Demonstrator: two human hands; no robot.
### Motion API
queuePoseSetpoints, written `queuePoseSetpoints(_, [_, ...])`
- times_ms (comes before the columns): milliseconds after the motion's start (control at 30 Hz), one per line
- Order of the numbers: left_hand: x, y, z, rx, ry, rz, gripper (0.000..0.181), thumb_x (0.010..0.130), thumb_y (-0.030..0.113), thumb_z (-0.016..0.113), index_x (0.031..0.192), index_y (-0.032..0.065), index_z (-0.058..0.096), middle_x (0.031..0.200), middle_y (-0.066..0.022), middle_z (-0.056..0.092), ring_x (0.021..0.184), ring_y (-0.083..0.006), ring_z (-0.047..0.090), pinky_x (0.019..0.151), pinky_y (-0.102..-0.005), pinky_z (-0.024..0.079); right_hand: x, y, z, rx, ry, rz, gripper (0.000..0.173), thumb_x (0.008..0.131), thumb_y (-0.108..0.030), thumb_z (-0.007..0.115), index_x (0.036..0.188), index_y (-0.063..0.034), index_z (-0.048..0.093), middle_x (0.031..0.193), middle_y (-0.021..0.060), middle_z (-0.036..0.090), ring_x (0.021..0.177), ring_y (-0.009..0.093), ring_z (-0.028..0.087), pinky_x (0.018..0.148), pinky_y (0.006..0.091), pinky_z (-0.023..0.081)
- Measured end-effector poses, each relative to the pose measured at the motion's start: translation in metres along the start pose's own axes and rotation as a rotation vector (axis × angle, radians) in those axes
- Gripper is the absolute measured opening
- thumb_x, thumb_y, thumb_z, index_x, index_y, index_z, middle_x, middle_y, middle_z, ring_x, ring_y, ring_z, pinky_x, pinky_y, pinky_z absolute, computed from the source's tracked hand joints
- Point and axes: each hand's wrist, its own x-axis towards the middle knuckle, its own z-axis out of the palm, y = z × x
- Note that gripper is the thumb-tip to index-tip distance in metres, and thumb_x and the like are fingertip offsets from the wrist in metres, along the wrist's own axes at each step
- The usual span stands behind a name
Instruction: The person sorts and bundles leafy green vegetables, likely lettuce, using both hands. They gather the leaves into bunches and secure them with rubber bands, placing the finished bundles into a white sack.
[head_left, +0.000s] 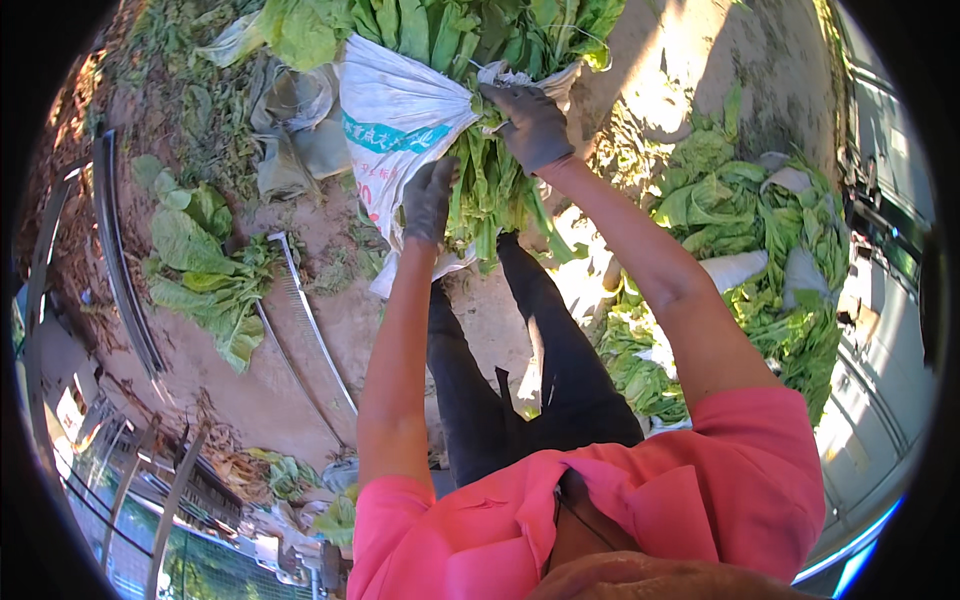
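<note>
A large bundle of broad green leaves (420, 34) lies before me, wrapped around its middle by a white woven sack (401, 97) with a teal band and printed writing. Leaf stalks (487, 180) stick out of the wrap's near end, towards my legs. My right hand (529, 124), in a dark grey glove, has its fingers at the gathered, tied edge of the sack; whether they grip it is hard to tell. My left hand (431, 199), gloved alike, rests against the sack's near left part beside the stalks, its fingertips partly hidden.
Loose leaves (195, 247) lie on the dirt ground at left, by a thin metal strip (315, 322). A crumpled grey sack (296, 135) is left of the bundle. Large leaf piles (712, 202) with pale sacking lie at right. Dark rails (127, 255) stand far left.
</note>
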Motion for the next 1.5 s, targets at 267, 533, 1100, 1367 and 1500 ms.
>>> queuePoseSetpoints(267, [0.097,-0.013,0.012,-0.881,-0.435,-0.226,0.045,0.087,0.045,0.051,0.105,0.0054,0.058,0.105,-0.0107,0.062,0.094,-0.0263,0.059,0.086,-0.041,0.047,-0.04,-0.048,0.004,0.398,-0.191,0.183,0.03,0.062,0.004,0.05,0.076,-0.0165,0.068,0.079,0.0036,0.065,0.08,0.025,0.059,0.069,0.0337,0.048])
queuePoseSetpoints(533, [0.098,-0.013,-0.009,-0.843,-0.27,-0.307,0.038,0.086,0.036,0.048,0.106,0.0057,0.059,0.106,-0.0088,0.063,0.097,-0.0286,0.059,0.088,-0.0418,0.044,-0.055,-0.038,-0.014,0.17,-0.079,0.366,0.021,0.081,-0.018,0.057,0.1,-0.0144,0.066,0.1,0.0074,0.063,0.097,0.027,0.057,0.086,0.0369,0.044])
queuePoseSetpoints(1100, [0.134,-0.04,-0.025,-1.003,-0.642,-0.365,0.029,0.092,0.028,0.048,0.105,0.0032,0.058,0.097,-0.0115,0.064,0.091,-0.0267,0.06,0.082,-0.039,0.048,-0.061,-0.032,0.002,0.535,0.058,0.532,0.023,0.081,-0.014,0.064,0.101,-0.0037,0.061,0.092,0.0088,0.063,0.078,0.014,0.062,0.068,0.0253,0.05])
queuePoseSetpoints(1367, [0.107,-0.026,-0.017,-0.514,-0.461,-0.257,0.018,0.085,0.012,0.055,0.094,-0.0022,0.063,0.087,-0.0133,0.066,0.075,-0.0232,0.064,0.067,-0.0336,0.053,-0.031,-0.023,0.023,0.07,-0.209,0.352,0.032,0.074,-0.023,0.064,0.102,-0.0077,0.062,0.096,0.0109,0.061,0.095,0.028,0.059,0.082,0.0372,0.047])
queuePoseSetpoints(1500, [0.082,0.004,-0.001,-0.755,-0.604,-0.325,0.025,0.089,0.022,0.053,0.1,0.0008,0.061,0.091,-0.0119,0.066,0.078,-0.0237,0.064,0.071,-0.0376,0.053,-0.02,-0.026,-0.011,0.529,-0.222,0.671,0.032,0.072,-0.035,0.064,0.08,-0.004,0.067,0.069,0.0139,0.063,0.058,0.019,0.062,0.058,0.0334,0.05])
